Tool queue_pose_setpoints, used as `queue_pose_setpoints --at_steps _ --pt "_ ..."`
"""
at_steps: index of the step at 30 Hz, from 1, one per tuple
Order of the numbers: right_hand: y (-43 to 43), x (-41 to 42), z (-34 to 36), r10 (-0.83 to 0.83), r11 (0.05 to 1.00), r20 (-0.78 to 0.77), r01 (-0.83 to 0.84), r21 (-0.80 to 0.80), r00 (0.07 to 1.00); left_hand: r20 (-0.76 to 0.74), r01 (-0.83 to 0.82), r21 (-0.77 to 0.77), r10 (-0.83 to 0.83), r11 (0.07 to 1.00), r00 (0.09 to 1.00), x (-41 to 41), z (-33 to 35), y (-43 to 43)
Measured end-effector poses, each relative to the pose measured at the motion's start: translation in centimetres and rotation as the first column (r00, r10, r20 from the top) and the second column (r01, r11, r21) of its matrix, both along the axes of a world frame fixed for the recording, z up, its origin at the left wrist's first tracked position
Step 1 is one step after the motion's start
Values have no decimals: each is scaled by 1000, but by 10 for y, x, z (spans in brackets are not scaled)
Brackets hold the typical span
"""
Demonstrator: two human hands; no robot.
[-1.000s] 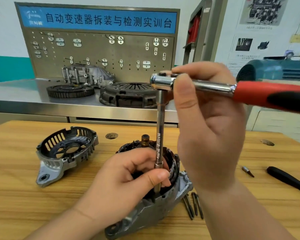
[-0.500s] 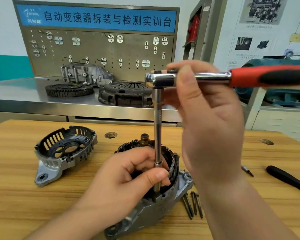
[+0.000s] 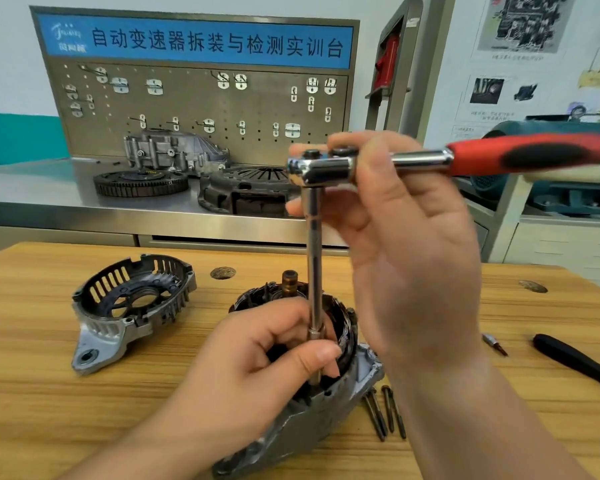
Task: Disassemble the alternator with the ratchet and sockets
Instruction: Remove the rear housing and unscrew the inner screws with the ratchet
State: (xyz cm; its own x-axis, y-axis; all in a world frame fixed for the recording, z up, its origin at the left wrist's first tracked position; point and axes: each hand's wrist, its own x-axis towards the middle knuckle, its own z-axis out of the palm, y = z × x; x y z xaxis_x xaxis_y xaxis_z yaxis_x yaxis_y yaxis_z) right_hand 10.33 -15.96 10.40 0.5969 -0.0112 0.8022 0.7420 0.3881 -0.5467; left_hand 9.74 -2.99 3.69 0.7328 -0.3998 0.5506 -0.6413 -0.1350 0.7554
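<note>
1. The grey cast-metal alternator body with dark copper windings (image 3: 329, 414) lies tilted on the pale wooden table (image 3: 42, 427), open side up. That probably gives access to its fasteners from above.
2. A long chrome extension bar (image 3: 314, 258) stands upright from the body's near rim. The thumb hides what its tip sits on.
3. The left hand (image 3: 257, 362) pinches the bar's lower end between thumb and fingers, likely so the tip does not slip off the fastener.
4. Above the body, the right hand (image 3: 413, 244) curls round the chrome head of the red-and-black-handled ratchet (image 3: 326, 168). The handle juts right with no grip on it, which suggests light turning rather than leverage.
5. Several long dark bolts (image 3: 385, 410) lie just right of the body. A slotted silver end cover (image 3: 132, 306) sits to its left, apart from it. Both seem set aside as removed parts.
6. Further right of the body lie a small metal bit (image 3: 496, 344) and a black tool handle (image 3: 575, 362), within reach.
</note>
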Motion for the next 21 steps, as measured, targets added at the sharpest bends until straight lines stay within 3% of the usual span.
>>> queue_pose_setpoints --at_steps 1,2,3,4,6,8,10,11,12,14,16,18,19,21 --pt "1 0 -2 -230 970 168 239 -37 959 -5 -12 -2 12 1000 1000 0 0 0" --pt "2 1 -4 -356 921 299 386 -45 885 -10 -21 -1 21 1000 1000 1 0 0" --pt "2 2 -6 -387 904 347 426 -42 854 -11 -23 1 23 1000 1000 1 0 1" --pt "3 2 -5 -327 934 293 355 -47 899 -10 -16 2 16 1000 1000 2 0 1" --pt "3 -1 2 25 1000 -6 -25 -11 1000 -10 19 6 -19 1000 1000 3 1 1" --pt "0 0 4 447 894 -247 -423 145 860 -15 59 16 -59 998 998 2 2 2" --pt "-3 2 3 621 783 -306 -550 290 722 3 63 49 -64 997 998 2 3 2" --pt "-3 2 3 636 770 -308 -552 321 708 12 58 60 -59 997 998 2 2 2" --pt "-3 3 3 609 790 -296 -527 313 736 16 52 57 -53 997 998 3 2 2" --pt "-1 2 1 415 906 -207 -381 184 886 20 33 37 -34 999 999 3 1 2" --pt "2 1 0 3 1000 57 -3 5 998 6 21 9 -21 1000 1000 4 0 2" --pt "3 2 -4 -301 938 346 342 -64 889 -26 37 -11 -37 999 999 4 0 2" --pt "4 2 -5 -340 916 391 395 -67 855 -27 43 -12 -43 999 999 4 0 2" --pt "5 0 -2 -212 971 225 231 -63 951 -3 48 1 -48 999 999 3 0 2"
